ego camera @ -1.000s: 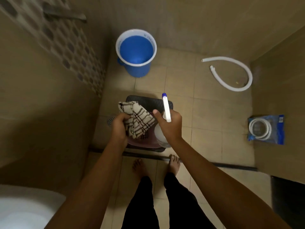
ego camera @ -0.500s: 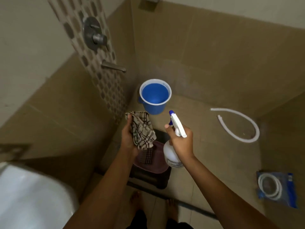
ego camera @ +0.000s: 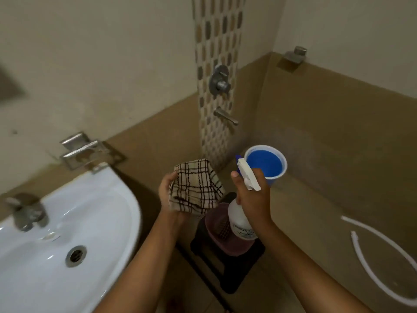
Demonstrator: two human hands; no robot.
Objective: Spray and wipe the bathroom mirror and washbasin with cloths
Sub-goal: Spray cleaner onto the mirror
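My left hand (ego camera: pixel 168 195) grips a bunched beige cloth with dark checks (ego camera: pixel 196 185) at chest height in the middle of the view. Beside it, my right hand (ego camera: pixel 253 195) is wrapped round the neck of a white spray bottle (ego camera: pixel 240 219), whose white trigger head with a blue nozzle points up and left. The white washbasin (ego camera: pixel 67 233) fills the lower left, with its metal tap (ego camera: pixel 27 210) and drain (ego camera: pixel 76 255). A dark edge at the far left wall may be the mirror; it is blurred.
A blue bucket (ego camera: pixel 265 163) stands on the floor by the patterned tile strip with the shower valve (ego camera: pixel 219 80) and spout (ego camera: pixel 225 116). Below my hands a pink basket (ego camera: pixel 222 236) sits on a black stool (ego camera: pixel 239 265). A white hose (ego camera: pixel 379 265) lies at right. A metal soap holder (ego camera: pixel 85 151) hangs above the basin.
The view has swung up and to the left, bringing the washbasin and wall into sight. Both hands have kept their hold on the cloth and the bottle, raised above the basket.
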